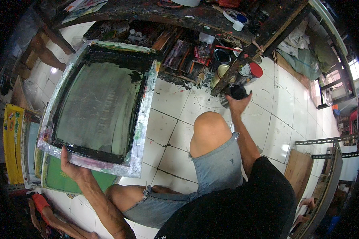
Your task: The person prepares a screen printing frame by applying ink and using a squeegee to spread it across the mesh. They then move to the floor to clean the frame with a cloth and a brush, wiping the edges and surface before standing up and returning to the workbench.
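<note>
A silk-screen frame (137, 139) with a paint-smeared pale border and a dark, grey-green mesh stands tilted on my left. My left hand (75, 169) grips its lower edge, thumb over the front and fingers hidden behind. Farther off on the right, my right hand (238, 105) is closed around a small round container (238, 91), black inside, low by the floor. Next to it are a table leg (237, 73), a red-topped can (255, 71) and an open can with a pale lid (223, 71).
A stained workbench (179, 18) spans the far side, with ink-smeared clutter on a low shelf (183, 59). A green screen (75, 175) lies behind the held frame. Wooden boards (299, 169) and a metal rack (327, 141) stand right. Another person's legs (56, 219) show lower left.
</note>
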Available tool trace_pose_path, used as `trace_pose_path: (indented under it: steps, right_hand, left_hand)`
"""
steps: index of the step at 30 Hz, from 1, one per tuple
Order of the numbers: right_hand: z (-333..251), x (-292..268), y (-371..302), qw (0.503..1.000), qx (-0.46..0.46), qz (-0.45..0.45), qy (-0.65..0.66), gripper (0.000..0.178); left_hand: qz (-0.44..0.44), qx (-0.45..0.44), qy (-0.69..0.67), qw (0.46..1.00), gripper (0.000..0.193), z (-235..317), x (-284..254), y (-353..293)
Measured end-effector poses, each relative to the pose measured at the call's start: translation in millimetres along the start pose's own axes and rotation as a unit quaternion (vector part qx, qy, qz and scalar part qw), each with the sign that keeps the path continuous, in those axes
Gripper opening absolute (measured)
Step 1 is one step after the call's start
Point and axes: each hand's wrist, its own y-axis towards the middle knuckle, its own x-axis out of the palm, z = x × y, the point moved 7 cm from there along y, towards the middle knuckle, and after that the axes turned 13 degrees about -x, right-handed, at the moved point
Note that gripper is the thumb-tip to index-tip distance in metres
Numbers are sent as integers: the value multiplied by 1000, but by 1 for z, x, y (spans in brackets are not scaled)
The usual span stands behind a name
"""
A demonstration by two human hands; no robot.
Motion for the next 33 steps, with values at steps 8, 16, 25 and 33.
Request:
trace_pose_path:
  steps: [8, 16, 25, 33]
  right_hand:
    - [-6, 30, 19, 996, -13, -20, 89, 114]
    - [26, 43, 31, 976, -81, -106, 174, 127]
    - [46, -3, -29, 986, -159, -36, 44, 98]
    - [-56, 32, -58, 909, -230, -239, 253, 49]
  left_hand:
    - [2, 15, 10, 1000, 27, 0, 9, -7]
    - [21, 17, 1, 1000, 24, -1, -3, -2]
    - [-3, 65, 7, 998, 24, 4, 5, -9]
    - [-4, 80, 25, 996, 25, 15, -9, -17]
